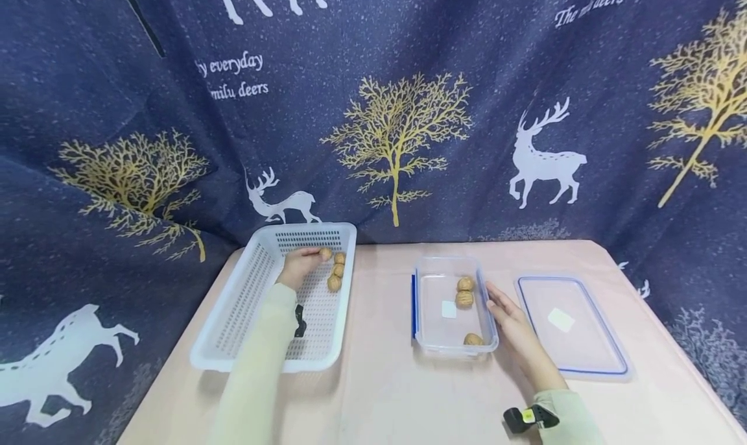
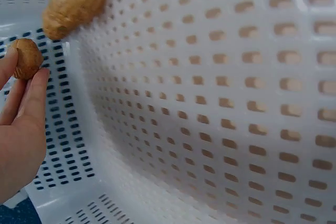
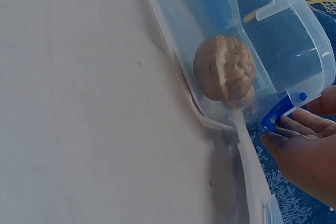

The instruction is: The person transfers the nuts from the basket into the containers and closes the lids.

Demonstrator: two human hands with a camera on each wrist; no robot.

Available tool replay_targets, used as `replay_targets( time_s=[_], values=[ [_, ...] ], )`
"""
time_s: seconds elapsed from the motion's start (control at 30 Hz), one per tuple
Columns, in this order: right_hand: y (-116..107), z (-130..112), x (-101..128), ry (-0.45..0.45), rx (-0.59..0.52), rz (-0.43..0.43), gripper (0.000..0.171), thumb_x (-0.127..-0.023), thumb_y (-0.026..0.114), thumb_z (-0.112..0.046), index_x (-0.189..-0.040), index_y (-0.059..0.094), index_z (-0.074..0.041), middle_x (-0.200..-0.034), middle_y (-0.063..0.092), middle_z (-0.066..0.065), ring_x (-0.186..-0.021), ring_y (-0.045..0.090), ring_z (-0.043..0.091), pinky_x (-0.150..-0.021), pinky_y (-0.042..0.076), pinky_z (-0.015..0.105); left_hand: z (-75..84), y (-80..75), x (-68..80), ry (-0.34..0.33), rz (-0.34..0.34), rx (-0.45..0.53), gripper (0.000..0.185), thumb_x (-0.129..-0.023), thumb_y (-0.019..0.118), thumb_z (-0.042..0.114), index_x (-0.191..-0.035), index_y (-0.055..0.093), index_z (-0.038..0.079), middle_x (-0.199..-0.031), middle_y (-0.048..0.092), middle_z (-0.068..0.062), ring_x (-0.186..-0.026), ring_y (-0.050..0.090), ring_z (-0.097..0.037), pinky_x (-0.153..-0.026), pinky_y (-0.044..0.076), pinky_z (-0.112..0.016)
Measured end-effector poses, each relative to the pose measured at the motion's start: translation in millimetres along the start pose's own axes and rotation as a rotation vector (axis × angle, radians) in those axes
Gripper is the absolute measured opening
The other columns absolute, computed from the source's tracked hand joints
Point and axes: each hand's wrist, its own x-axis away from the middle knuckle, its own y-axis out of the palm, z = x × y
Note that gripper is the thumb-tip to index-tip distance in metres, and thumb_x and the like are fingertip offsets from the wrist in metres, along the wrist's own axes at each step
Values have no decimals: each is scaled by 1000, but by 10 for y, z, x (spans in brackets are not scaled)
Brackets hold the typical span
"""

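Walnut (image 2: 26,59) sits pinched in your left hand (image 1: 299,265) fingertips, at the far end of the white basket (image 1: 245,302), three more nuts just beside it. Keep the pinch firm and lift clear of the basket wall. Your right hand (image 1: 513,328) rests flat, fingers straight, against the clear box (image 1: 432,302), steadying it. The nut is tan, ridged, rounded.

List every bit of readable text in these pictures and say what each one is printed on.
"y everyday" on the cloth, white script, its start hidden in a fold.
"milu deers" on the cloth, just below it.
"The m.. deers" on the cloth, top right; the middle word is blurred.
A line above that is cut off by the frame: unreadable.
White stickers on the box and the lid show no readable print.
Basket and walnuts: no text.
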Motion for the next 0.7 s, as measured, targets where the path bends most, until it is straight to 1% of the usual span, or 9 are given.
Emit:
replay_targets(
  time_s=[0.1,0.2,0.27,0.43,0.53,0.7],
  values=[
    [2,-4,1,-2,-7,0,55,-105,35,-15,-153,10,-4,-160,4,14,-146,4,33,-118,6,46,53,-10,-5,-15,-28,29,41,-89,67,11,-128,59,2,-131,58,-17,-121,53,-30,-106,42,-38],
    [8,-13,6,-9,-3,-1,55,-105,35,-15,-153,11,-4,-160,4,15,-146,4,33,-118,6,46,117,-33,2,-35,-46,86,41,-89,66,7,-129,58,2,-133,57,-17,-122,52,-28,-105,42,-36],
    [12,-18,5,-11,2,-1,55,-105,35,-15,-153,11,-3,-160,4,15,-146,4,34,-118,6,46,174,-48,15,-29,-52,97,42,-90,65,7,-130,56,1,-134,56,-17,-123,52,-28,-106,42,-35],
    [16,-10,8,-4,2,-3,55,-105,35,-16,-153,10,-4,-160,4,15,-146,4,33,-118,6,46,339,-63,68,-26,-63,177,43,-91,64,6,-132,55,1,-135,54,-18,-125,51,-27,-106,42,-33],
    [9,3,2,-7,2,-6,55,-105,35,-16,-153,10,-5,-160,5,15,-146,4,34,-118,7,47,449,-54,103,-33,-73,254,44,-91,63,4,-134,54,2,-137,52,-19,-125,50,-26,-106,41,-31],
    [-2,21,-8,-22,5,-9,55,-105,34,-16,-153,11,-4,-160,4,17,-146,3,34,-118,6,47,629,3,152,-30,-107,330,48,-91,65,7,-136,51,2,-138,52,-16,-121,54,-19,-107,40,-30]
  ],
)
